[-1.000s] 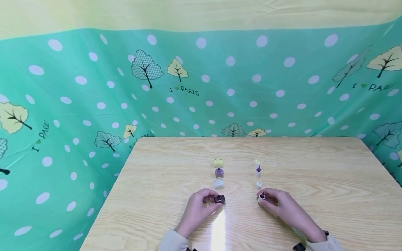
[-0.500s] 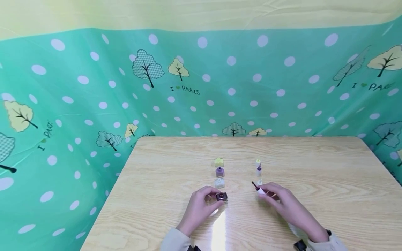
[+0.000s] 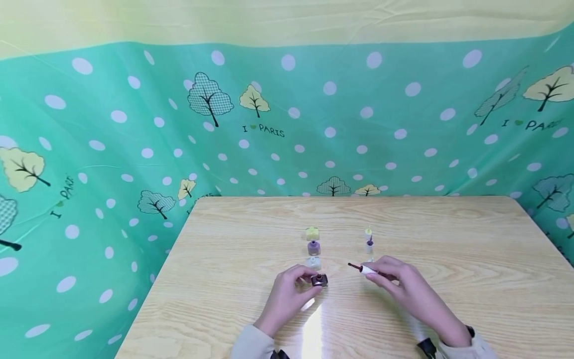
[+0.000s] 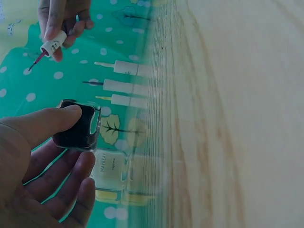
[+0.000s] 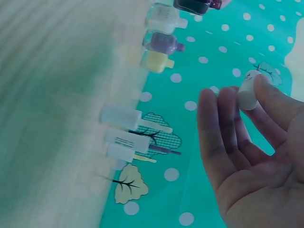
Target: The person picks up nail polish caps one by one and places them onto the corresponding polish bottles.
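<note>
My left hand [image 3: 287, 295] pinches a dark nail polish bottle [image 3: 320, 281] between thumb and fingers. Its neck is uncapped and points up, close over the table. To the right, my right hand [image 3: 407, 281] pinches the white nail polish cap [image 5: 248, 91] by its sides. The dark red brush [image 3: 354, 266] on that cap points left towards the bottle, tilted and apart from it. Beyond the left hand, a whitish bottle [image 3: 313, 263], a purple bottle [image 3: 314, 248] and a yellow bottle [image 3: 312, 233] stand uncapped in a row.
Behind the right hand, three white caps stand brush-up in a row: the yellow-brush cap [image 3: 368, 234], the purple-brush cap [image 3: 369, 247] and a pale-brush cap [image 5: 121, 116], mostly hidden in the head view. A patterned green cloth [image 3: 269, 99] hangs beyond the wooden table [image 3: 448, 234].
My right hand has lifted the cap and turned it from brush-up to brush pointing left, moving it slightly towards the bottle. The dark bottle has shifted a little right and away from me.
</note>
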The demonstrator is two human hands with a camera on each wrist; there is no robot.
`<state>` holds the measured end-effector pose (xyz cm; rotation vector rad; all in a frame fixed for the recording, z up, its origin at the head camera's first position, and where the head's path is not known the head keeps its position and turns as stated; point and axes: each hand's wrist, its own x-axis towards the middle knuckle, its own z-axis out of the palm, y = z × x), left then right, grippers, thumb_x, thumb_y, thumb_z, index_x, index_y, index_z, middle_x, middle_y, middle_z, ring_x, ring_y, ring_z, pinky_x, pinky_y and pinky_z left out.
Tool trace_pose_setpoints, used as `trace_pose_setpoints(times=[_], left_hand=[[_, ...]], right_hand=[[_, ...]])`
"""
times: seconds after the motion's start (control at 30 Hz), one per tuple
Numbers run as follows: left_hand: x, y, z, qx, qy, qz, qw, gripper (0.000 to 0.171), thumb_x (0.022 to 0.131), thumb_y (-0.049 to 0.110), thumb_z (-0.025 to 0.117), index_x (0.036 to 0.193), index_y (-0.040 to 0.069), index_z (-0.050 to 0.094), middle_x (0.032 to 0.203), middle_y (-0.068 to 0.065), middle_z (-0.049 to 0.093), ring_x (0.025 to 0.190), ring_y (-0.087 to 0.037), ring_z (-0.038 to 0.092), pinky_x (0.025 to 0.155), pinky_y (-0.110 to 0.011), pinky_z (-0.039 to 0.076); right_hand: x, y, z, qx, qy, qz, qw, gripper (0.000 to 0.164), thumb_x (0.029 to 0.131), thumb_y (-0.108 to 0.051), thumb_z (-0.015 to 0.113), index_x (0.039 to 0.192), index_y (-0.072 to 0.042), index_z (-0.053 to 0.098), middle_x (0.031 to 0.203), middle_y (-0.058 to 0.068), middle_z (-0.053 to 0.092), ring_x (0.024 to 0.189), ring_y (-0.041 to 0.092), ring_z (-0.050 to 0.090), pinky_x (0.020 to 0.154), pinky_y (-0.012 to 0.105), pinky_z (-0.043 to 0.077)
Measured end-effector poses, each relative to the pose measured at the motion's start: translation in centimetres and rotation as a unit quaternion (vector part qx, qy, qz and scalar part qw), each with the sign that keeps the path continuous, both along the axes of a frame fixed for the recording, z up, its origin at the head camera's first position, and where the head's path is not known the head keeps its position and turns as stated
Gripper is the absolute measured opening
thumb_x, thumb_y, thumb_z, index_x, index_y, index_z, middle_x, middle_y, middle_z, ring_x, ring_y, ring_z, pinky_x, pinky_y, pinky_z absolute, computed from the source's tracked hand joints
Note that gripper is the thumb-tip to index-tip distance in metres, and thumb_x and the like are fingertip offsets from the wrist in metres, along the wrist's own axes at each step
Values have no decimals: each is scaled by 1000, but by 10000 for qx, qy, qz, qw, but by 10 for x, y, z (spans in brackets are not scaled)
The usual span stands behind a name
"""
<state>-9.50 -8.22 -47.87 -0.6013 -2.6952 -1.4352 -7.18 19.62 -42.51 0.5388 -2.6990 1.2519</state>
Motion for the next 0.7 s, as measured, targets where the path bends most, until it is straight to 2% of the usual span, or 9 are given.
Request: trace_pose_setpoints(times=[0.13, 0.37, 0.57, 0.7], left_hand=[[0, 1, 2, -16, -19, -4, 10000, 29, 81, 19, 81, 108, 17, 72, 97, 9, 71, 87, -10, 65, 78, -26, 55], [-1, 3, 3, -127, 89, 48, 9999, 29, 80, 21, 82, 107, 18, 72, 98, 10, 71, 89, -8, 65, 78, -25, 54], [-2, 5, 3, -66, 15, 93, 9999, 32, 82, 25, 81, 111, 18, 71, 100, 11, 71, 91, -6, 65, 83, -28, 55], [-3, 7, 3, 2, 98, 83, 9999, 33, 81, 26, 81, 111, 18, 71, 99, 11, 71, 90, -3, 64, 84, -28, 55]], right_hand=[[-2, -4, 5, 103, -55, 53, 9999, 17, 97, -21, 65, 110, -17, 75, 100, -9, 72, 82, -2, 62, 70, 24, 58], [-3, -15, 11, 144, -312, 57, 9994, 23, 98, -26, 63, 115, -13, 73, 99, -11, 66, 82, 0, 61, 65, 22, 53], [-4, -22, 13, 164, -71, 37, 9998, 21, 98, -24, 63, 115, -17, 72, 97, -16, 63, 86, 0, 63, 72, 23, 57], [-5, -26, 13, 139, 95, 54, 9998, 17, 96, -24, 66, 112, -21, 72, 94, -19, 61, 84, -2, 60, 72, 23, 56]])
